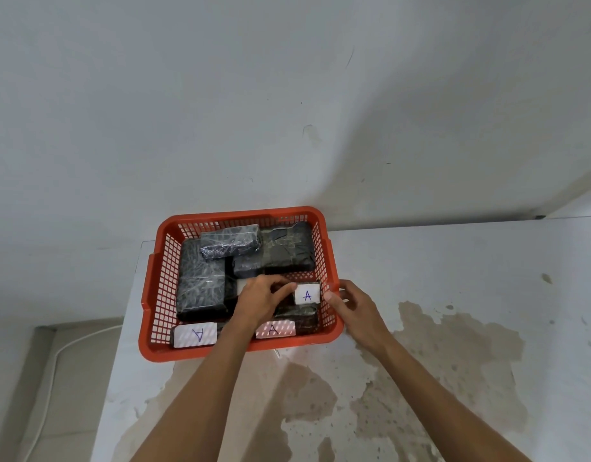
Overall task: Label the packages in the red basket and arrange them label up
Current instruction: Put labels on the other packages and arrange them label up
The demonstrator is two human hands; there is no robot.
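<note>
A red basket (154,295) stands on a white table and holds several black wrapped packages. My left hand (259,298) reaches into it and its fingers press the left edge of a white label marked "A" (307,294) on a small package at the basket's right side. My right hand (351,303) is outside the right wall, fingers at the rim beside that label. Two other packages at the near wall show white "A" labels, one on the left (194,335) and one in the middle (275,329). Unlabelled packages (230,243) lie at the back.
The table (454,261) is stained brown near me and to the right. Its left edge drops to a floor with a white cable (50,378). A plain white wall (287,95) rises right behind the basket.
</note>
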